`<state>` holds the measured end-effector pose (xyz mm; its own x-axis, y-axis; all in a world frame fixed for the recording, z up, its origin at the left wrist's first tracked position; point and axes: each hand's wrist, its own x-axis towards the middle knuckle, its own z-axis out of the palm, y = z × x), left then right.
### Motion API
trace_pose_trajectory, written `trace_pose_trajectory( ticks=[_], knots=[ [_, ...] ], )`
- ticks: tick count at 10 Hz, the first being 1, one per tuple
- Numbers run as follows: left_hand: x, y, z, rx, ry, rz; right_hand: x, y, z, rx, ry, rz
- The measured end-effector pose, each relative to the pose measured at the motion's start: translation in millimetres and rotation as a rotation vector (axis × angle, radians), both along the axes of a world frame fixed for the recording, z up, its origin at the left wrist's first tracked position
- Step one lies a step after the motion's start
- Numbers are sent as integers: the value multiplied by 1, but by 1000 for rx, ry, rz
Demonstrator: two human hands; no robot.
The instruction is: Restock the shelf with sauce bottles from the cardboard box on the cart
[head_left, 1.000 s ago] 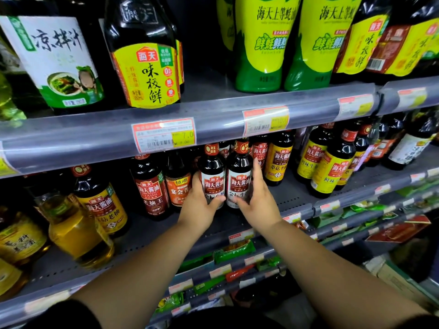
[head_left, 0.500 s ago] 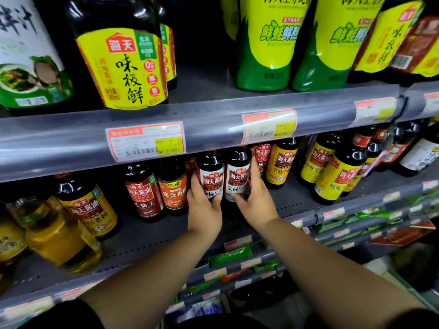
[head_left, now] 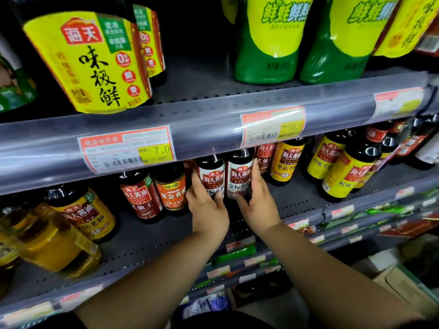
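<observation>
Shelf | two sauce bottles upright | left hand, right hand each gripping one

The two white-labelled sauce bottles now sit further back on the shelf, their caps tucked under the price rail above. The left hand and right hand reach deeper in with them, and the view has closed in on the shelf.

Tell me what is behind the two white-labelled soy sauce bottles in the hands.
Behind the two white-labelled soy sauce bottles, a red-labelled bottle shows at the right, and a sliver of another at the left. Directly behind them is hidden by the bottles and the shelf rail.
</observation>
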<state>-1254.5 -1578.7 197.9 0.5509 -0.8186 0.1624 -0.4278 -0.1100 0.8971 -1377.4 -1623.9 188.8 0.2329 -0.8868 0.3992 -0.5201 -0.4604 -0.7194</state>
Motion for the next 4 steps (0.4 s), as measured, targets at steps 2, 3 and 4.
trace_pose_trajectory(
  ticks=[2,3,4],
  knots=[
    [5,3,6,43,43,-86,0,3,3,27,32,-27],
    [4,13,8,112,113,-143,0,7,8,41,34,-35],
    [-9,37,11,178,136,-228,-7,16,17,24,71,-51]
  ],
)
